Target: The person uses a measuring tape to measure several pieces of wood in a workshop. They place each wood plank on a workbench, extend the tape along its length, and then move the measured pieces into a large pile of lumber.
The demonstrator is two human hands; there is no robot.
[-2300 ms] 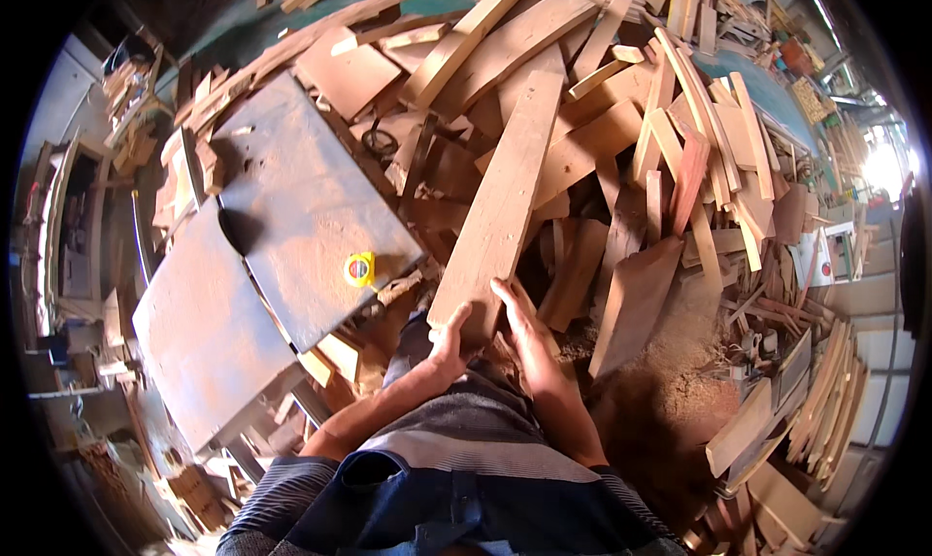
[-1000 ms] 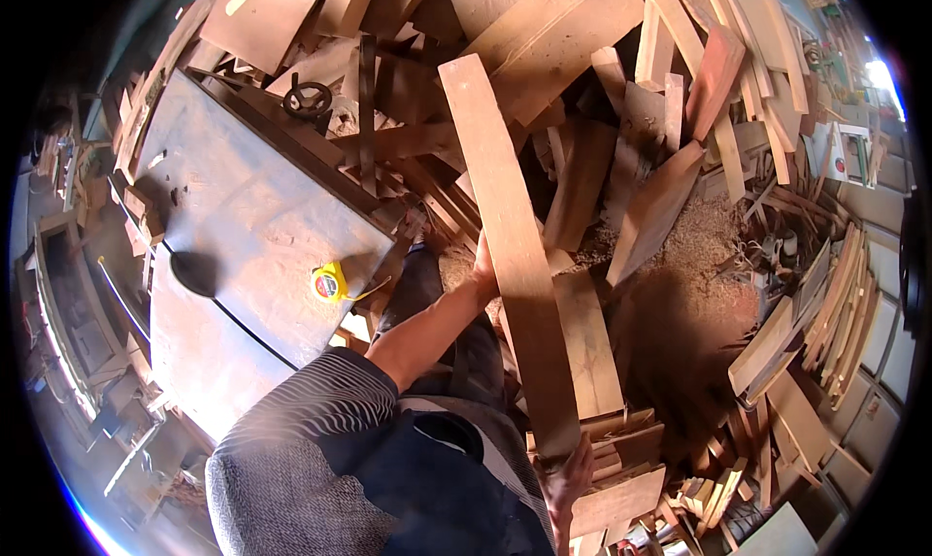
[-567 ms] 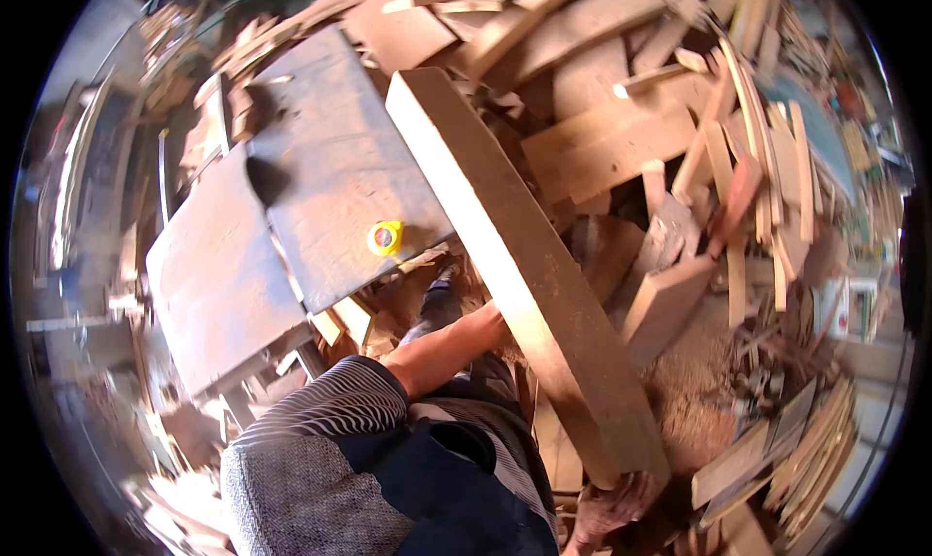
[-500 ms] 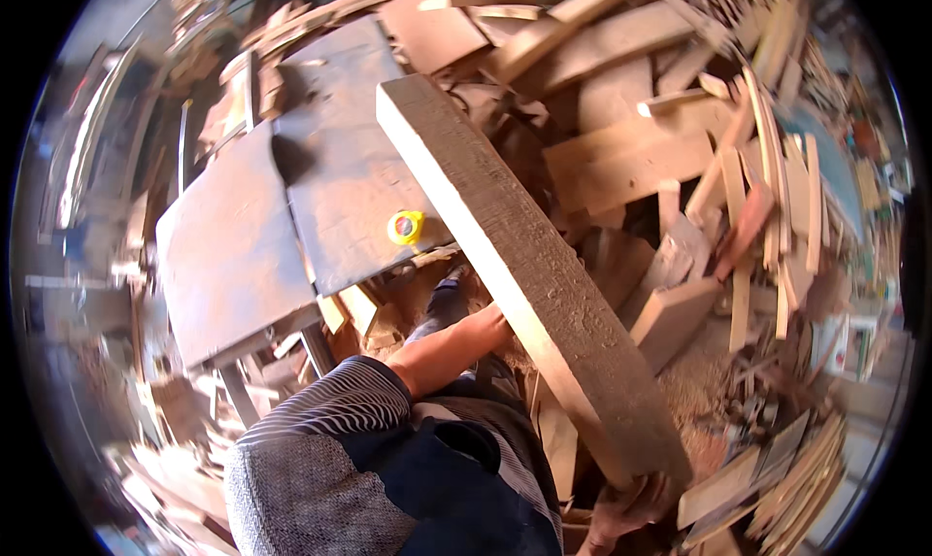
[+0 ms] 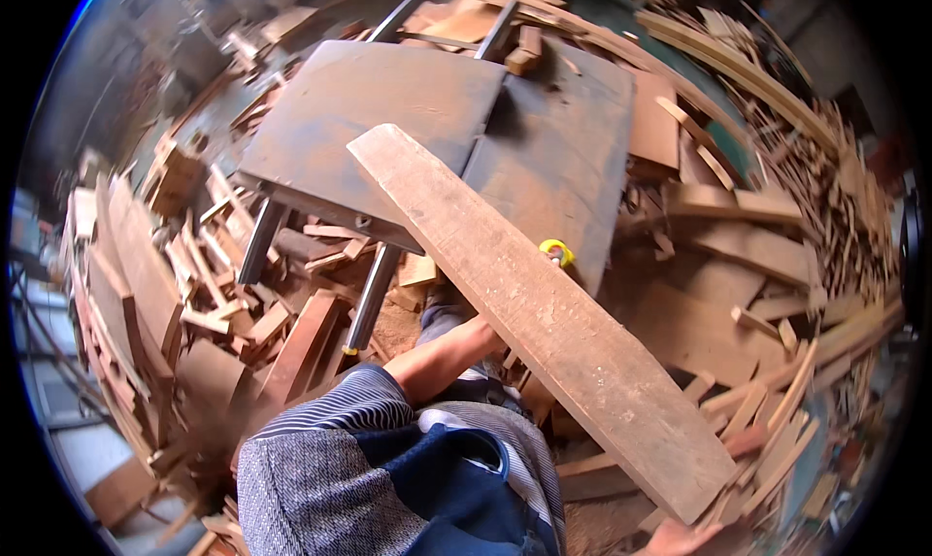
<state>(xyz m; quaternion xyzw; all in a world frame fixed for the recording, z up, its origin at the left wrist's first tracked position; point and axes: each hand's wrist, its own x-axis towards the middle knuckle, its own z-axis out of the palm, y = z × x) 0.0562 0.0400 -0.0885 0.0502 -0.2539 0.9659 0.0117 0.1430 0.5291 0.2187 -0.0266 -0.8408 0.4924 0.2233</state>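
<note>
A long, thick wooden plank hangs slantwise in front of me, its far end over the metal table and its near end at lower right. My left hand holds it from below around mid-length; the fingers are hidden behind the wood. At the near end, my right hand supports the plank from underneath, with part of the hand cut off by the lower edge of the picture. Beyond the plank, a yellow tape measure lies on the metal table, partly covered by the plank's edge.
Two metal bars stick out from the table's near side. Piles of offcuts lie at left, and more boards are heaped at right. Sawdust covers the floor below the table. A small wood block rests at the table's far edge.
My view has turned left, so the table sits more central. The plank has rolled over, showing a smoother broad face, and its far end now overlaps the table and tape measure.
</note>
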